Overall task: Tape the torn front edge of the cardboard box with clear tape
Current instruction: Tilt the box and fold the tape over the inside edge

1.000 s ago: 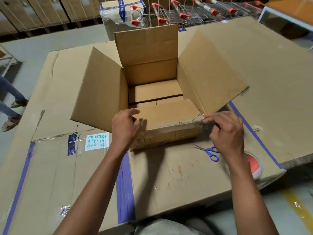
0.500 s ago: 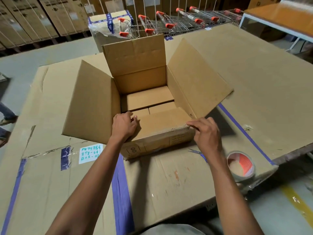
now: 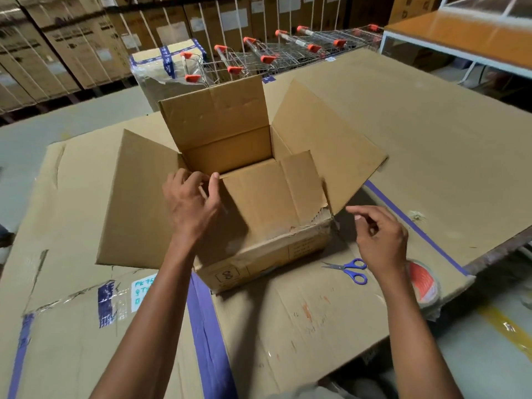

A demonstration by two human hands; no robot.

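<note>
An open cardboard box (image 3: 259,254) stands in the middle of the cardboard-covered table (image 3: 288,326), its flaps spread. The front flap (image 3: 273,194) is folded inward, and its fold line is ragged near the right front corner (image 3: 319,214). My left hand (image 3: 193,203) rests at the flap's left edge, fingers apart, thumb touching the flap's corner. My right hand (image 3: 380,240) hovers just right of the box's front corner, fingers loosely curled, holding nothing. A roll of clear tape with an orange core (image 3: 423,280) lies behind that wrist, partly hidden.
Blue-handled scissors (image 3: 351,269) lie on the table between the box and the tape roll. The table's edge runs close to the tape on the right. Shopping trolleys (image 3: 259,56) and stacked cartons (image 3: 72,38) stand behind the table.
My right hand has let go of the box's front corner and drawn back to the right. My left hand has slid up to the flap's far corner. The camera view has shifted.
</note>
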